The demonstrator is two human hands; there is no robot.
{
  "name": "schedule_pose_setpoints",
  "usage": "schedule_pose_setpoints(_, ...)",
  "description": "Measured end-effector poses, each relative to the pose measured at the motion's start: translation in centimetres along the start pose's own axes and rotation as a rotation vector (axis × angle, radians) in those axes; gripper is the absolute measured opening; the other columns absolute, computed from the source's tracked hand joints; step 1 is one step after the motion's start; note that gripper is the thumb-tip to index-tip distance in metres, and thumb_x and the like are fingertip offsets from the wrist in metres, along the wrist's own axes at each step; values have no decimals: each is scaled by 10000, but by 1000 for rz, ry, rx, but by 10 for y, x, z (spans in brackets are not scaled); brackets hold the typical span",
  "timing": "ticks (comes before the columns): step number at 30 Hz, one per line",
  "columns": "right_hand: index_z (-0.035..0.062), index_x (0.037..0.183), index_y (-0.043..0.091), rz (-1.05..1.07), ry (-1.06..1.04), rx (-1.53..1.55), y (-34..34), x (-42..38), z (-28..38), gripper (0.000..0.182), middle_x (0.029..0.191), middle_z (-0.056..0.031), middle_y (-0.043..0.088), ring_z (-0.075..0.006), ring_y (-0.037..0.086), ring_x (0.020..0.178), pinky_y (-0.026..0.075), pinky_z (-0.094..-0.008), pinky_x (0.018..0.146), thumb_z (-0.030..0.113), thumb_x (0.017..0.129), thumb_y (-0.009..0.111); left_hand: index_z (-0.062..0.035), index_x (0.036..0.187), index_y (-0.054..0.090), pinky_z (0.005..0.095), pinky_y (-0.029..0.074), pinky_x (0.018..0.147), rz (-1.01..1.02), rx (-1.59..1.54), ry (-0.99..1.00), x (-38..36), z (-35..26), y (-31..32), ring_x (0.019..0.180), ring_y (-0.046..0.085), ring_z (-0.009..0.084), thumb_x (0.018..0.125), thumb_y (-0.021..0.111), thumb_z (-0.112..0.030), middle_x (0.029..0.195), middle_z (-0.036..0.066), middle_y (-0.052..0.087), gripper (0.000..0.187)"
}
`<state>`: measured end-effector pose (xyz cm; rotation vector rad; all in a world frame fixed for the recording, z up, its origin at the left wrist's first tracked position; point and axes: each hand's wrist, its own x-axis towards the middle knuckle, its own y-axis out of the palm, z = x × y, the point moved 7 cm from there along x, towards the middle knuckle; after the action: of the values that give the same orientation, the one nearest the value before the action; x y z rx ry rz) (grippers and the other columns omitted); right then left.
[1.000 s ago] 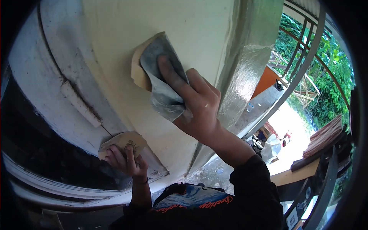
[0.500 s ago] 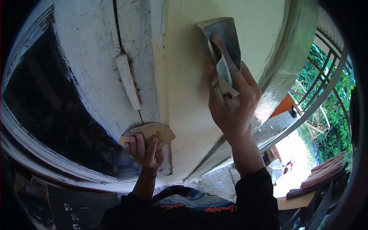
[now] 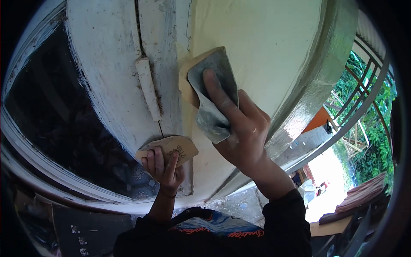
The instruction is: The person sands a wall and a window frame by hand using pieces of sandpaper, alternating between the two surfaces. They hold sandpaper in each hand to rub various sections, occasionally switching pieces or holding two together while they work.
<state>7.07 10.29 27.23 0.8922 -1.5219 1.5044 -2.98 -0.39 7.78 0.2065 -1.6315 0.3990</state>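
Observation:
My right hand (image 3: 245, 130) grips a folded piece of sandpaper (image 3: 223, 64), grey on one face and tan on the other, its lower end curled. One finger lies stretched along the grey face, and the sheet is against the pale yellow wall (image 3: 274, 47) close to the white wooden frame (image 3: 111, 55). Lower down, my left hand (image 3: 166, 173) holds a second piece of sandpaper (image 3: 186, 150), its tan back with printed marks facing me. That piece lies over the lower part of the frame, my fingers across its front. The thumb of my right hand is mostly hidden.
A painted-over hinge (image 3: 148, 89) sticks out from the frame. Dark window glass (image 3: 64, 120) fills the left side. On the right, the wall ends at a glossy rounded edge (image 3: 308, 98), with a curved metal railing (image 3: 329, 143) and greenery beyond.
My right hand has moved down and left with its sandpaper, towards the edge between wall and frame, and the sheet has tilted. My left hand stays nearly in the same place.

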Motion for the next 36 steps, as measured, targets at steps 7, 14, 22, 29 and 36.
schedule_pose_setpoints(7, 119, 1194, 529, -90, 56, 33, -9, 16, -1, 616, 689, -105, 561, -215, 615, 583, 489, -321, 554, -74, 609, 543, -139, 1106, 568, 526, 118, 1026, 14, -6, 28, 2, -2, -1, 1255, 268, 379, 839, 399, -229, 1309, 214, 366, 329)
schedule_pose_setpoints(14, 20, 1025, 602, -210, 28, 18, -28, 43, -12, 398, 679, -104, 576, -196, 619, 600, 468, -281, 523, -53, 635, 563, -143, 1097, 574, 525, 127, 1025, 17, -1, 37, 0, -2, -1, 1249, 279, 375, 838, 402, -226, 1303, 211, 374, 322)
schedule_pose_setpoints(22, 104, 1212, 502, 102, 87, 17, 6, -1, 0, 627, 853, -168, 611, -268, 642, 778, 520, -328, 675, -93, 619, 553, -155, 1085, 578, 501, 137, 1031, 9, -9, 36, 2, -2, -2, 1241, 295, 370, 836, 419, -225, 1286, 217, 396, 304)
schedule_pose_setpoints(29, 114, 1163, 493, -245, -64, 117, -11, 16, -5, 622, 669, -87, 503, -199, 557, 543, 455, -302, 486, -26, 571, 621, -161, 1074, 582, 488, 125, 1036, -8, -18, 14, 3, -1, -3, 1240, 298, 364, 829, 435, -215, 1279, 216, 406, 291)
schedule_pose_setpoints(36, -10, 1050, 524, -260, -198, -51, -12, 7, -3, 312, 953, -174, 509, -245, 584, 841, 464, -305, 664, 2, 749, 604, -156, 1060, 594, 479, 130, 1037, 20, -22, 47, 3, 1, -3, 1231, 310, 354, 833, 440, -229, 1262, 210, 425, 284)
